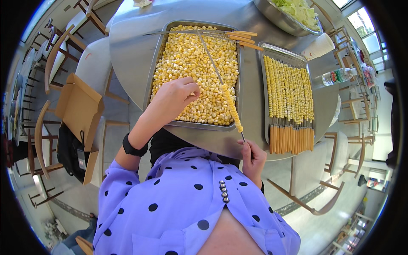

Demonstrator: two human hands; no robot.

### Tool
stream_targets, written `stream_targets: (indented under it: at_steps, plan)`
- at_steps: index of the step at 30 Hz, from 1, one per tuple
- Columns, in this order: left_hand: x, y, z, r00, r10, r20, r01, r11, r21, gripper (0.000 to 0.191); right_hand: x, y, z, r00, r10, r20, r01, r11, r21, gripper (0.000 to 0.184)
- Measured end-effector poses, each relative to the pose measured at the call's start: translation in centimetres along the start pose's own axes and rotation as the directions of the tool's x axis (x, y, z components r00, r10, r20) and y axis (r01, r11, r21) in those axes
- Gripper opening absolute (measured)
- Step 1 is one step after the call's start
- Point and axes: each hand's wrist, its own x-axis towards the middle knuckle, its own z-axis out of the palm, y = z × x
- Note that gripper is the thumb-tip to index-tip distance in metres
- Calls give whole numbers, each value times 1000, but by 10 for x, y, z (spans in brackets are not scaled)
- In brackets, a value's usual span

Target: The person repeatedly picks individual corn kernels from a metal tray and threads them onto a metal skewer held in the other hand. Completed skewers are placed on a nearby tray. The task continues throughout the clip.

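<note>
My right hand (pixel 253 157) grips the handle end of a metal skewer, most of the handle hidden in the fist. Yellow corn kernels are threaded along the skewer's lower part (pixel 231 106); its bare upper shaft (pixel 210 57) slants up and left over the tray. Loose corn kernels (pixel 188 60) fill a rectangular metal tray (pixel 204 126). Just above them hovers my left hand (pixel 177 98), fingers bent and fingertips drawn together. Whether a kernel sits between those fingertips is hidden. Several bare skewers with wooden handles (pixel 244 37) lie across the tray's far end.
To the right, a second metal tray (pixel 266 95) holds rows of corn skewers (pixel 290 92). Beyond are a paper cup (pixel 318 46) on its side, a plastic bottle (pixel 339 76) and a steel bowl of lettuce (pixel 288 19). An open cardboard box (pixel 79 102) rests on a chair left of the steel table (pixel 130 63).
</note>
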Motion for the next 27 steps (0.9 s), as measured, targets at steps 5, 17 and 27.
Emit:
stream_targets:
  at_steps: [5, 17, 27]
  plan:
    - [-7, -1, 12, 999, 9, -32, -2, 975, 224, 8, -1, 2, -2, 1000, 7, 11, -7, 1000, -5, 18]
    - [-12, -42, -8, 884, -465, -49, -67, -22, -998, 18, -17, -14, -24, 975, 106, 194, -103, 994, -27, 16]
    - [-9, -59, 1, 956, -292, -9, -155, -481, -863, 19, -14, -31, -19, 971, 42, 236, -2, 986, -167, 17]
